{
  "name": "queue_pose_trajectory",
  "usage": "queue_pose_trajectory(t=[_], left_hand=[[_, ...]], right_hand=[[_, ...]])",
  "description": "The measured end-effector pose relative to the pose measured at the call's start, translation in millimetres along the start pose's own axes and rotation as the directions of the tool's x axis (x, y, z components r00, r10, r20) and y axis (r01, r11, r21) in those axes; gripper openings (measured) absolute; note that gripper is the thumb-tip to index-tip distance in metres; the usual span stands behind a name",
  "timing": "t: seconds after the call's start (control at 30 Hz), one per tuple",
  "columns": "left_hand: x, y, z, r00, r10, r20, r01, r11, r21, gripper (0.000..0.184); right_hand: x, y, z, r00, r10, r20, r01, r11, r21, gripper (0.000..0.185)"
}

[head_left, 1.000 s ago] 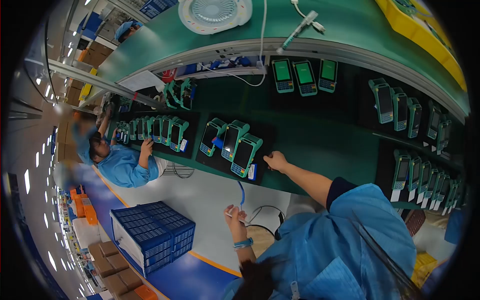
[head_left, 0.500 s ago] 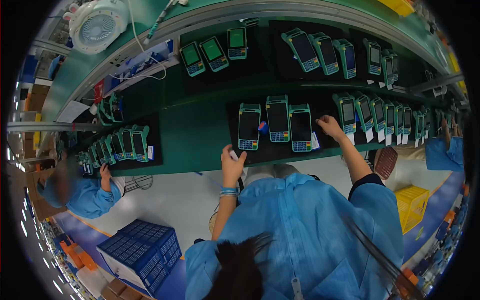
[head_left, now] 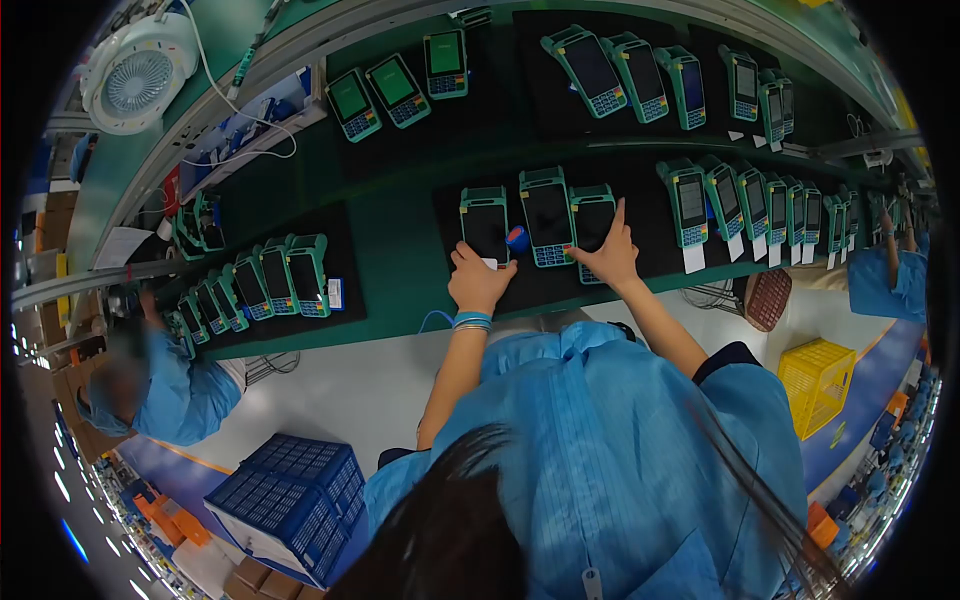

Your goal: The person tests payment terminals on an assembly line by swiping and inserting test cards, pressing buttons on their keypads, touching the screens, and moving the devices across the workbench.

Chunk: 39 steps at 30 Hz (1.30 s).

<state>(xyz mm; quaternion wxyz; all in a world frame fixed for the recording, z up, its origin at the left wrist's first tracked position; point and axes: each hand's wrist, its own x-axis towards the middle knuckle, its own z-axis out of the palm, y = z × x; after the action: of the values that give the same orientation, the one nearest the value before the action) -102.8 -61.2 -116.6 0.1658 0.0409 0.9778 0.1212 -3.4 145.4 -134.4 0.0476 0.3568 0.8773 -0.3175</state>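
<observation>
Three payment terminals point(head_left: 546, 215) lie on the table point(head_left: 400, 260), fingers point(head_left: 620, 214) of my right hand point(head_left: 612, 258) spread over the rightmost, my left hand point(head_left: 478, 280) at the leftmost, its grip unclear.

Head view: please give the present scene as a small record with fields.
Left hand: at lower end of left terminal; grip unclear
Right hand: thumb and index finger spread about right terminal; grip unclear
Middle terminal: screen dark
Blue-and-red object: between left and middle terminals
White item: at left hand's fingers
Far side: three terminals with green screens
</observation>
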Motion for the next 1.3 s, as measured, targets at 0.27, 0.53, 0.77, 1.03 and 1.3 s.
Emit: queue_pose_trajectory(t=[0.27,0.53,0.77,1.03,1.3], left_hand=[[1.5,-49.3,-62.8,0.933,-0.353,-0.075,0.312,0.893,-0.325,0.086],[6.0,14.0,15.9,0.997,-0.001,-0.081,-0.005,0.997,-0.076,0.088],[4.2,-9.2,2.4,0.997,0.052,0.051,-0.048,0.995,-0.084,0.082],[4.4,-4.3,-0.3,0.999,-0.044,0.031,0.049,0.982,-0.184,0.085],[8.1,-1.1,-1.7,0.997,-0.060,0.055,0.068,0.985,-0.155,0.090]], right_hand=[[13.2,15.2,-20.7,0.976,-0.151,-0.156,0.148,0.988,-0.032,0.111],[39.3,4.8,21.4,0.955,-0.283,-0.094,0.291,0.953,0.089,0.095],[17.5,2.2,22.2,0.857,-0.498,-0.134,0.497,0.867,-0.044,0.086],[-35.3,2.3,11.2,0.677,-0.728,0.108,0.731,0.646,-0.221,0.052],[-42.1,-3.3,10.5,0.734,-0.606,0.307,0.677,0.690,-0.255,0.059]])
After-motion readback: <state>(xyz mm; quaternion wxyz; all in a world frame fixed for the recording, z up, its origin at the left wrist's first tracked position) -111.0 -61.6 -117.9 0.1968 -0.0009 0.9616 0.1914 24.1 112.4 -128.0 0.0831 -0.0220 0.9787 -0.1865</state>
